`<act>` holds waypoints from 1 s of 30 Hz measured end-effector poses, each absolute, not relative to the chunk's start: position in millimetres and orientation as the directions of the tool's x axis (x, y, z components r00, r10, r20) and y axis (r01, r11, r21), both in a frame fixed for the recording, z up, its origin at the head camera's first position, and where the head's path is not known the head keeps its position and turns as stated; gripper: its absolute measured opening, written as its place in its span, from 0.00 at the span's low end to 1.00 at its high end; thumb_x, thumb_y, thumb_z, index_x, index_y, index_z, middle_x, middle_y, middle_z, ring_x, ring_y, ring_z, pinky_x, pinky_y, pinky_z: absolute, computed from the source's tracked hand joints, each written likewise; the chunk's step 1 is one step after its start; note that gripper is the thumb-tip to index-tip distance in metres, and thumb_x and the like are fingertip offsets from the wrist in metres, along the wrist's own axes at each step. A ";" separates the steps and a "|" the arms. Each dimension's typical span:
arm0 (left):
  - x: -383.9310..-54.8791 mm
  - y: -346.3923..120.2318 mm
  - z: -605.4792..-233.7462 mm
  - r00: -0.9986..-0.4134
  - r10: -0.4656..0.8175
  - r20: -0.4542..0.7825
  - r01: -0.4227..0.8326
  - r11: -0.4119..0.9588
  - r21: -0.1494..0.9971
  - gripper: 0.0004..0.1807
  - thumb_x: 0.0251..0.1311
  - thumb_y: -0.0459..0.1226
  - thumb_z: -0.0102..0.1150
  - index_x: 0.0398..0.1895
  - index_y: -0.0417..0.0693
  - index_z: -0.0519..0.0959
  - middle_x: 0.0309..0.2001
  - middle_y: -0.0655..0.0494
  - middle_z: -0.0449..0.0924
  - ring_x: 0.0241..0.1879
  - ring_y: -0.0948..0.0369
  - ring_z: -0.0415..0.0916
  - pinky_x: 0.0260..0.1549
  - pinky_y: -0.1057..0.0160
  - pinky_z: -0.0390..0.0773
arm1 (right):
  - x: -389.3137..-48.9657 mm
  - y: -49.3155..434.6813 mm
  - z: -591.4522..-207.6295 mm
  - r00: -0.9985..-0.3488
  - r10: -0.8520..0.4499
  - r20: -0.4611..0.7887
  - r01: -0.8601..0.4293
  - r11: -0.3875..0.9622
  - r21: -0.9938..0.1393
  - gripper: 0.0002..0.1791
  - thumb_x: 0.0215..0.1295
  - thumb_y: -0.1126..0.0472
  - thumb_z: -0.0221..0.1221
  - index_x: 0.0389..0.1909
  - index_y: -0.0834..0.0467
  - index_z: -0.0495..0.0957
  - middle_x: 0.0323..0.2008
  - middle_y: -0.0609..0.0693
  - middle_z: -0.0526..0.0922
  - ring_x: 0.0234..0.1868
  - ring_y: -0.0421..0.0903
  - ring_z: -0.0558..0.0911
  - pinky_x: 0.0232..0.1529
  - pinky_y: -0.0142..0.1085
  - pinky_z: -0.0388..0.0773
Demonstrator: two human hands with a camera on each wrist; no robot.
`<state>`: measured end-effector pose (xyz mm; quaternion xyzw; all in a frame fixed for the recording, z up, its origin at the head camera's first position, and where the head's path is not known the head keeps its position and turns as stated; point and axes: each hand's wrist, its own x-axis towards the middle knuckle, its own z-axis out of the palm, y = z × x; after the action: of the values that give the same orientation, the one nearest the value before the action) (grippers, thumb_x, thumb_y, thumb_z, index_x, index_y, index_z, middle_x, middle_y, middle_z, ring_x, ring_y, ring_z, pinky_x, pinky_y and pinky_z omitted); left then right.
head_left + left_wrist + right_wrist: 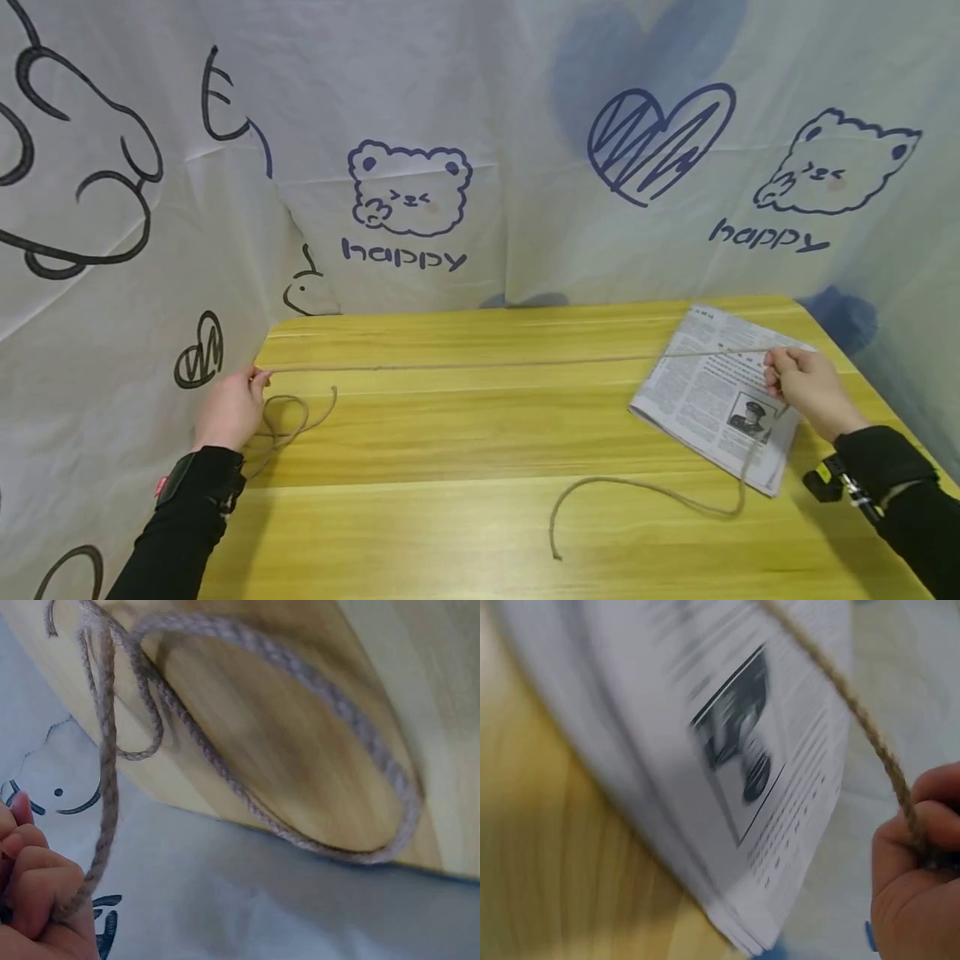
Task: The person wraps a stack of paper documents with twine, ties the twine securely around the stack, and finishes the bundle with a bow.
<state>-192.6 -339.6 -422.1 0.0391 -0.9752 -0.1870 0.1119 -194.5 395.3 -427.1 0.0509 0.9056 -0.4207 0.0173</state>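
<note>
A thin tan braided rope [480, 365] stretches nearly straight across the table between both hands. My left hand [231, 408] grips it at the table's left edge, and the slack beyond that grip lies in loose loops on the wood. In the left wrist view the rope [109, 772] runs out of the curled fingers of the left hand [41, 900]. My right hand [813, 387] pinches the rope above a folded newspaper [697, 375]. From there a tail hangs over the paper and curves across the table. The right wrist view shows the right hand [919, 870] with fingers curled round the rope [855, 705].
The yellow wood-grain table [420, 525] has a white cloth [517, 100] with drawn bears and hearts behind it and along the sides. The newspaper lies at the table's right, with a printed portrait near its lower corner.
</note>
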 end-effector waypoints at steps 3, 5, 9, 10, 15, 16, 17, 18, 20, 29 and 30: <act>-190.5 -344.0 -423.8 -0.959 -0.176 0.221 -0.086 0.928 0.363 0.19 0.79 0.40 0.44 0.39 0.33 0.78 0.27 0.39 0.78 0.22 0.50 0.70 0.22 0.58 0.64 | -191.0 393.6 -429.5 -0.997 0.075 0.008 0.053 0.763 -0.644 0.28 0.84 0.51 0.29 0.42 0.70 0.70 0.29 0.53 0.74 0.25 0.40 0.70 0.27 0.34 0.67; -189.5 -344.6 -424.6 -0.951 -0.220 0.217 -0.132 0.924 0.359 0.19 0.78 0.40 0.44 0.40 0.33 0.78 0.29 0.37 0.79 0.25 0.45 0.74 0.23 0.54 0.68 | -189.2 393.5 -430.9 -0.996 0.074 0.049 0.033 0.825 -0.565 0.28 0.83 0.52 0.31 0.40 0.70 0.72 0.26 0.54 0.73 0.24 0.42 0.68 0.26 0.35 0.62; -188.0 -343.7 -425.3 -0.940 -0.276 0.201 -0.195 0.917 0.347 0.19 0.78 0.41 0.43 0.40 0.33 0.78 0.32 0.32 0.80 0.29 0.37 0.77 0.25 0.44 0.72 | -186.8 395.6 -432.0 -0.997 0.069 0.045 0.037 0.865 -0.501 0.27 0.83 0.54 0.33 0.42 0.71 0.73 0.20 0.52 0.72 0.20 0.45 0.68 0.23 0.36 0.61; -187.8 -343.8 -425.7 -0.942 -0.274 0.196 -0.197 0.920 0.338 0.19 0.78 0.40 0.43 0.38 0.33 0.78 0.31 0.31 0.79 0.28 0.36 0.77 0.24 0.43 0.72 | -185.7 396.5 -431.8 -0.998 0.059 0.016 0.043 0.862 -0.505 0.27 0.82 0.54 0.34 0.43 0.71 0.73 0.18 0.51 0.72 0.19 0.45 0.69 0.21 0.37 0.63; -185.2 -343.7 -427.7 -0.980 -0.186 0.065 -0.166 0.956 0.242 0.19 0.75 0.39 0.44 0.32 0.34 0.77 0.29 0.33 0.79 0.26 0.42 0.76 0.24 0.49 0.71 | -179.0 405.9 -432.4 -0.984 -0.035 -0.175 0.059 0.862 -0.504 0.25 0.82 0.54 0.37 0.36 0.69 0.74 0.14 0.47 0.73 0.16 0.44 0.73 0.20 0.37 0.70; -184.8 -342.7 -428.2 -0.985 -0.169 0.018 -0.161 0.960 0.230 0.19 0.74 0.39 0.43 0.34 0.33 0.78 0.31 0.32 0.79 0.28 0.42 0.77 0.26 0.49 0.72 | -177.7 406.7 -432.2 -0.979 -0.054 -0.199 0.050 0.874 -0.483 0.25 0.82 0.54 0.38 0.36 0.69 0.75 0.16 0.48 0.74 0.18 0.44 0.74 0.21 0.37 0.70; -184.3 -340.9 -428.9 -0.988 -0.152 -0.019 -0.153 0.964 0.219 0.19 0.74 0.40 0.43 0.37 0.32 0.79 0.34 0.32 0.80 0.29 0.43 0.77 0.28 0.49 0.73 | -177.0 406.6 -431.6 -0.976 -0.066 -0.208 0.037 0.890 -0.454 0.24 0.81 0.54 0.41 0.36 0.69 0.75 0.19 0.50 0.77 0.20 0.45 0.74 0.23 0.37 0.69; -184.5 -338.2 -429.3 -0.989 -0.139 -0.052 -0.147 0.966 0.212 0.19 0.73 0.40 0.43 0.42 0.31 0.79 0.38 0.31 0.81 0.32 0.42 0.78 0.31 0.48 0.75 | -176.6 404.8 -431.0 -0.975 -0.077 -0.210 0.020 0.906 -0.422 0.24 0.80 0.53 0.43 0.37 0.70 0.76 0.22 0.54 0.79 0.23 0.46 0.74 0.24 0.37 0.68; -184.5 -329.4 -431.1 -0.990 -0.113 -0.078 -0.128 0.969 0.213 0.20 0.72 0.40 0.44 0.49 0.30 0.78 0.44 0.28 0.79 0.37 0.39 0.78 0.36 0.44 0.76 | -176.2 395.9 -427.4 -0.978 -0.093 -0.187 -0.020 0.933 -0.359 0.25 0.78 0.52 0.48 0.45 0.75 0.75 0.32 0.65 0.81 0.29 0.54 0.78 0.29 0.42 0.72; -192.2 -263.6 -437.4 -0.976 0.191 0.101 0.210 0.951 0.226 0.19 0.65 0.34 0.59 0.59 0.40 0.76 0.60 0.35 0.74 0.62 0.34 0.67 0.56 0.32 0.67 | -171.6 309.6 -429.0 -0.903 -0.396 0.168 -0.430 0.829 -0.358 0.21 0.67 0.68 0.59 0.61 0.68 0.73 0.56 0.67 0.77 0.54 0.66 0.79 0.50 0.56 0.77; -193.1 -257.1 -439.1 -0.967 0.238 0.095 0.253 0.944 0.210 0.20 0.64 0.33 0.61 0.59 0.41 0.77 0.61 0.37 0.75 0.62 0.35 0.68 0.56 0.33 0.68 | -172.3 300.6 -432.0 -0.884 -0.437 0.169 -0.468 0.808 -0.359 0.23 0.66 0.69 0.61 0.61 0.67 0.73 0.57 0.66 0.78 0.56 0.66 0.79 0.53 0.58 0.77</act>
<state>-193.1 -257.1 -439.1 -0.1245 -0.9854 -0.1111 0.0341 -172.3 300.6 -432.0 -0.2381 0.9499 -0.1989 -0.0390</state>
